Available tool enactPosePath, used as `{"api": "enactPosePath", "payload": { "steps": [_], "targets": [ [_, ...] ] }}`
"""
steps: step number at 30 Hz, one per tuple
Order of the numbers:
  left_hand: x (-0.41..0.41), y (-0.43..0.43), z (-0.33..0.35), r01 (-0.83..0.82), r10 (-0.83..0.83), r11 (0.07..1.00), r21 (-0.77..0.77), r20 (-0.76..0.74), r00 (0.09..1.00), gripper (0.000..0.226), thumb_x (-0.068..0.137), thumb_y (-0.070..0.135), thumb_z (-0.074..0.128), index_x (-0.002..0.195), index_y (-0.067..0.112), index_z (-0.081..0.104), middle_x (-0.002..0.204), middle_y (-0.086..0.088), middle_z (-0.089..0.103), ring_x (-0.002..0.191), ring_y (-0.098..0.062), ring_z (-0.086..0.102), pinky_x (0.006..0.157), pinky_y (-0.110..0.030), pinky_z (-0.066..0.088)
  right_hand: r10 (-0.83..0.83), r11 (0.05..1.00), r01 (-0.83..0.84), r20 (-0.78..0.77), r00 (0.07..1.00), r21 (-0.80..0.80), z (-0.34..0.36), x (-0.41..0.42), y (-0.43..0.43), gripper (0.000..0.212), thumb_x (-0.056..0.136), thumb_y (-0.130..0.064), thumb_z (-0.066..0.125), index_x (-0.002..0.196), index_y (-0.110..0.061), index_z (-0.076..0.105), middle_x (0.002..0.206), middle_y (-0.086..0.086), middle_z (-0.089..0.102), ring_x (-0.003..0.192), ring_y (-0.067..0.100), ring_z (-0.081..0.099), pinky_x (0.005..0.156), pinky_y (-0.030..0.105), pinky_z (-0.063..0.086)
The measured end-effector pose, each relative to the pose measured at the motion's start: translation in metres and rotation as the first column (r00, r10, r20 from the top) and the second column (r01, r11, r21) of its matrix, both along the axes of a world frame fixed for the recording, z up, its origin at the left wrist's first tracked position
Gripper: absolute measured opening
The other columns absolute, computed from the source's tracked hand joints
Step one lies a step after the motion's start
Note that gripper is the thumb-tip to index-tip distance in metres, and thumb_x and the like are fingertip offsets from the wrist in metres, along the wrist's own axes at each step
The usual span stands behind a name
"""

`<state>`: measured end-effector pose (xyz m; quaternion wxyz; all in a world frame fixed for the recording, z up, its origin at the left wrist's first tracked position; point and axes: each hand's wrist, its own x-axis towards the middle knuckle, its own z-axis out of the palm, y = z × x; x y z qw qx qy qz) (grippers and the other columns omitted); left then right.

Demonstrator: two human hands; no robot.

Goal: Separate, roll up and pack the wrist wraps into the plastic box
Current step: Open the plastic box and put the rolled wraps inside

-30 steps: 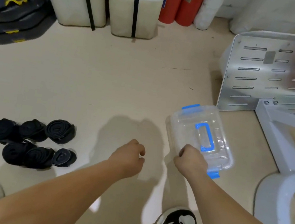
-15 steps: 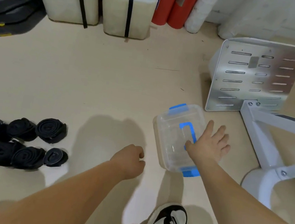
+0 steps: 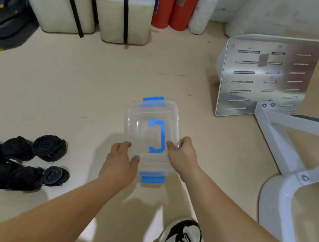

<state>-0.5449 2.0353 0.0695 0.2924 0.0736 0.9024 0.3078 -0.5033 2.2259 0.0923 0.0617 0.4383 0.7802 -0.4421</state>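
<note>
My left grip [image 3: 122, 162] curled round the near left side of the clear plastic box with blue latches and a blue lid handle [image 3: 145, 127], thumb on its lid. My right grip [image 3: 182, 157] pinched its right edge. The box, lid on, was at the frame's centre over the beige floor [image 3: 77, 88]; whether it touched the floor I could not tell. The black rolled wrist wraps [image 3: 15, 160] lay clustered at lower left, well apart from it.

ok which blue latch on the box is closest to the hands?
The near-end latch, right by left hand and right hand; the far-end latch sits across the plastic box.
</note>
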Motion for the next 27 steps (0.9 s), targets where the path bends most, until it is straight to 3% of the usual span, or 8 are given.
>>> {"api": "enactPosePath", "payload": {
  "steps": [5, 10, 12, 14, 16, 19, 23, 27],
  "targets": [
    [-0.008, -0.065, 0.01, -0.166, 0.165, 0.986, 0.016, 0.041, 0.985, 0.044, 0.102, 0.011, 0.049, 0.143, 0.025, 0.041, 0.139, -0.009, 0.051, 0.094, -0.022, 0.059, 0.083, -0.036, 0.048, 0.072, 0.991, -0.068, 0.03, 0.997, -0.114, -0.008, -0.005, -0.062, 0.02, 0.107, -0.032, 0.053, 0.104, -0.014, 0.044, 0.094, 0.0, 0.053, 0.075, 0.017, 0.048, 0.067, 0.031, 0.039],
    [-0.003, -0.114, 0.012, -0.274, 0.266, 0.96, 0.06, 0.109, 0.958, 0.065, 0.099, 0.01, 0.053, 0.158, 0.026, 0.029, 0.135, -0.007, 0.057, 0.111, -0.025, 0.063, 0.087, -0.035, 0.05, 0.291, 0.929, -0.324, 0.188, 0.938, 0.177, -0.017, -0.014, -0.106, 0.04, 0.106, -0.03, 0.054, 0.142, -0.013, 0.053, 0.137, 0.011, 0.051, 0.123, 0.032, 0.056, 0.093, 0.039, 0.049],
    [-0.001, -0.127, 0.01, -0.322, 0.307, 0.944, 0.074, 0.163, 0.937, 0.055, 0.098, 0.007, 0.056, 0.148, 0.023, 0.037, 0.112, 0.003, 0.058, 0.096, -0.017, 0.062, 0.08, -0.031, 0.05, 0.363, 0.855, -0.421, 0.23, 0.903, 0.302, -0.014, -0.021, -0.12, 0.036, 0.105, -0.029, 0.054, 0.137, -0.013, 0.06, 0.135, 0.01, 0.052, 0.126, 0.03, 0.054, 0.092, 0.04, 0.051],
    [0.0, -0.136, 0.004, -0.365, 0.345, 0.929, 0.055, 0.228, 0.911, 0.031, 0.098, 0.005, 0.057, 0.123, 0.019, 0.045, 0.096, 0.007, 0.056, 0.083, -0.012, 0.058, 0.075, -0.03, 0.051, 0.429, 0.856, -0.477, 0.243, 0.87, 0.2, -0.014, -0.032, -0.134, 0.031, 0.104, -0.028, 0.056, 0.128, -0.011, 0.064, 0.123, 0.008, 0.061, 0.113, 0.029, 0.062, 0.086, 0.037, 0.051],
    [-0.001, -0.142, -0.005, -0.396, 0.37, 0.917, 0.04, 0.286, 0.884, 0.019, 0.096, 0.007, 0.059, 0.114, 0.008, 0.056, 0.092, 0.0, 0.059, 0.08, -0.018, 0.059, 0.076, -0.036, 0.054, 0.413, 0.9, -0.434, 0.238, 0.879, 0.038, -0.018, -0.04, -0.148, 0.022, 0.102, -0.025, 0.058, 0.116, -0.009, 0.063, 0.105, 0.006, 0.063, 0.096, 0.028, 0.062, 0.075, 0.033, 0.048],
    [-0.001, -0.146, -0.01, -0.424, 0.387, 0.905, 0.036, 0.345, 0.855, 0.008, 0.097, 0.012, 0.062, 0.103, 0.008, 0.06, 0.088, -0.003, 0.057, 0.072, -0.015, 0.054, 0.063, -0.029, 0.048, 0.261, 0.962, -0.271, 0.235, 0.936, 0.013, -0.027, -0.049, -0.164, 0.012, 0.096, -0.021, 0.053, 0.093, -0.011, 0.056, 0.095, 0.009, 0.058, 0.081, 0.028, 0.056, 0.065, 0.032, 0.044],
    [-0.002, -0.133, -0.014, -0.538, 0.492, 0.842, 0.045, 0.347, 0.798, 0.012, 0.099, 0.017, 0.06, 0.099, 0.006, 0.058, 0.08, -0.002, 0.051, 0.068, -0.017, 0.048, 0.06, -0.029, 0.041, 0.062, 0.997, -0.072, 0.302, 0.951, 0.023, -0.032, -0.054, -0.188, 0.03, 0.096, -0.023, 0.053, 0.12, -0.005, 0.056, 0.127, 0.013, 0.044, 0.118, 0.035, 0.052, 0.097, 0.043, 0.051],
    [0.001, -0.125, -0.016, -0.575, 0.532, 0.817, 0.041, 0.33, 0.78, 0.014, 0.101, 0.029, 0.057, 0.096, 0.016, 0.056, 0.085, 0.0, 0.058, 0.078, -0.022, 0.057, 0.072, -0.033, 0.045, -0.061, 0.998, 0.068, 0.328, 0.943, -0.011, -0.033, -0.061, -0.186, 0.044, 0.095, -0.034, 0.059, 0.129, -0.006, 0.056, 0.132, 0.012, 0.043, 0.124, 0.035, 0.049, 0.101, 0.046, 0.052]
  ]
}}
